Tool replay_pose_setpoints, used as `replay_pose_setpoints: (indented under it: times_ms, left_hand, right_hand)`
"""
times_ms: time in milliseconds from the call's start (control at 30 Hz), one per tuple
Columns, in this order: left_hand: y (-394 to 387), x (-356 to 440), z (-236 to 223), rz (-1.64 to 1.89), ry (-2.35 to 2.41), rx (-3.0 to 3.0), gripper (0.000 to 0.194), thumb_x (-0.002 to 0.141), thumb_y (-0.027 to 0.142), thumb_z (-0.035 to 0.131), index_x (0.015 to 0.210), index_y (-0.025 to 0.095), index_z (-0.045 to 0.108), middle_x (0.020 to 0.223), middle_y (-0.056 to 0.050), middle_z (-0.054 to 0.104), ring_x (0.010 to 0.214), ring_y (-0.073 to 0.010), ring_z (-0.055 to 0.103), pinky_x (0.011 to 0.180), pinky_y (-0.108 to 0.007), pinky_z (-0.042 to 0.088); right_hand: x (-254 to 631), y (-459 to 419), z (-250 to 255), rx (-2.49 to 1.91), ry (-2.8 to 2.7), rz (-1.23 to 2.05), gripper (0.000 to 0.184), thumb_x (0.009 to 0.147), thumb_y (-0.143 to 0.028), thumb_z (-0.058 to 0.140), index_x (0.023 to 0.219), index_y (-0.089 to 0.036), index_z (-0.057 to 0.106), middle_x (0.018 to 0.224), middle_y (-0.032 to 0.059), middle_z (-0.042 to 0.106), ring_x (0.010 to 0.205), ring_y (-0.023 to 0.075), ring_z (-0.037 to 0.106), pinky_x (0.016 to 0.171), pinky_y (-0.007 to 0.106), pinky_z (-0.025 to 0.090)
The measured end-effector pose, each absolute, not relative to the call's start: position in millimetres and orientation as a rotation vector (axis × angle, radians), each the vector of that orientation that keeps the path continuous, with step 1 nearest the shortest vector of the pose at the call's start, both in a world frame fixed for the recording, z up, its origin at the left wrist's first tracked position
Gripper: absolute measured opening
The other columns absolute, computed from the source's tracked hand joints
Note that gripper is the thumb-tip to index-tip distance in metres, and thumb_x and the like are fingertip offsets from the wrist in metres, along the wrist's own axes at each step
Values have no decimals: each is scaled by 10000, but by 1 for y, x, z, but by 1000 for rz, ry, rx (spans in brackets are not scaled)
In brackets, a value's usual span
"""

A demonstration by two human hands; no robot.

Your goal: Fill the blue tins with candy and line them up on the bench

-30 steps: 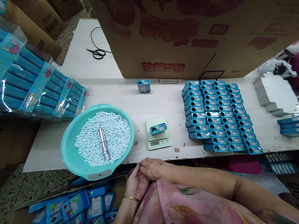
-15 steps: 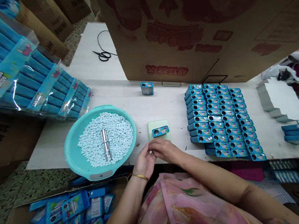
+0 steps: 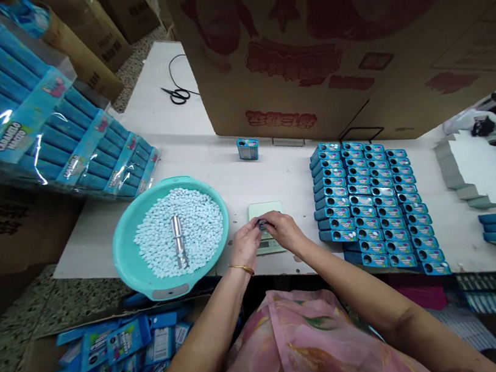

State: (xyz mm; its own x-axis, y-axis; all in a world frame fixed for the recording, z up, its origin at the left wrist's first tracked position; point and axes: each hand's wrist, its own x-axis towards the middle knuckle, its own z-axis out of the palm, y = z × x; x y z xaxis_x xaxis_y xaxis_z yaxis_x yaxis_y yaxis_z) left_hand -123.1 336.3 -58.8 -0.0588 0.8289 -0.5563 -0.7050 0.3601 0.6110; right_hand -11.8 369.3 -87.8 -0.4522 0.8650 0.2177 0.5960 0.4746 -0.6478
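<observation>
My left hand [image 3: 245,245] and my right hand [image 3: 285,230] meet over a small pale-green scale [image 3: 266,209]. Between their fingertips is a small blue candy tin [image 3: 262,225], mostly covered by the fingers. Both hands are closed on it, one from either side. To the left, a turquoise basin [image 3: 120,244] holds many pale blue-white candies [image 3: 197,218], with a silver metal scoop [image 3: 178,239] lying on top. Rows of blue tins [image 3: 360,195] stand at the right, several with dark round openings on top.
A single tin [image 3: 248,149] stands in front of a big cardboard box [image 3: 309,97]. Black scissors [image 3: 178,95] lie at the back left. Wrapped blue packs [image 3: 77,154] rise at the left, and a carton of blue packages [image 3: 114,352] sits below the table edge.
Both hands have moved forward from the scale's near edge and taken hold of the tin that lay on it. The scale's near side with its display now shows.
</observation>
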Motion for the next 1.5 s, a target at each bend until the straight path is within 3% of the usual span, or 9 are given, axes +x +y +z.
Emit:
replay_pose_setpoints:
  times_ms: [167,367,533,767,967,1167,1300,1433,1500]
  left_hand:
    - [338,-131,-59,1325,1133,244,218,627,32,567,822,123,604,898,-50,607,824,-114,564,806,-252,410]
    - [293,-168,-94,1194,1289,309,206,629,140,617,833,113,604,791,-67,636,620,-114,597,582,-220,458]
    - [245,-179,-139,864,1392,191,172,592,70,637,759,96,606,669,-68,650,532,-116,597,504,-194,452]
    - [240,-193,-142,873,1460,319,211,585,115,656,791,131,608,716,-48,656,605,-120,605,564,-202,479]
    - [285,-242,-120,1289,1867,1012,265,641,198,609,905,186,589,948,-40,594,891,-153,544,805,-230,413]
    - [347,-279,-146,741,2045,1536,299,606,284,611,863,148,543,943,-119,535,1018,-281,448,901,-401,315]
    - [354,-284,-157,891,1918,1272,169,601,223,595,750,178,529,725,-30,529,738,-187,507,685,-287,413]
    - [346,-301,-136,1213,1588,582,36,716,207,464,708,174,476,542,39,444,414,-58,328,392,-164,294]
    - [341,-310,-122,1288,1297,309,150,786,240,345,688,177,440,567,35,479,403,-38,321,372,-133,286]
  right_hand:
    - [-2,369,-85,-1144,-2096,685,277,801,-132,388,1004,-201,564,956,42,593,894,122,528,800,271,418]
    - [54,309,-138,-1331,-2230,603,232,807,-186,412,983,-163,563,900,76,593,839,136,545,740,267,445]
    - [113,256,-206,-1321,-2802,581,416,769,-127,473,1166,-248,451,1271,68,423,1177,163,345,908,349,358]
    - [134,257,-211,-1329,-2709,591,448,810,-125,355,1253,-193,358,1314,82,364,1247,133,204,972,364,304]
    - [142,259,-204,-1457,-2346,422,380,820,-127,293,1142,-169,491,1228,122,458,1150,175,385,919,398,379]
    - [120,275,-192,-1529,-2119,504,318,820,-176,337,1042,-221,560,1137,82,537,1034,172,491,888,394,412]
    - [111,275,-179,-1557,-1977,522,299,824,-189,341,1000,-211,581,1071,79,575,997,156,514,871,371,426]
    - [116,271,-166,-1611,-1765,531,276,819,-204,363,964,-193,598,1005,77,598,964,147,531,860,333,427]
    - [118,270,-160,-1638,-1637,540,259,810,-215,385,942,-189,606,977,76,604,935,151,543,831,322,438]
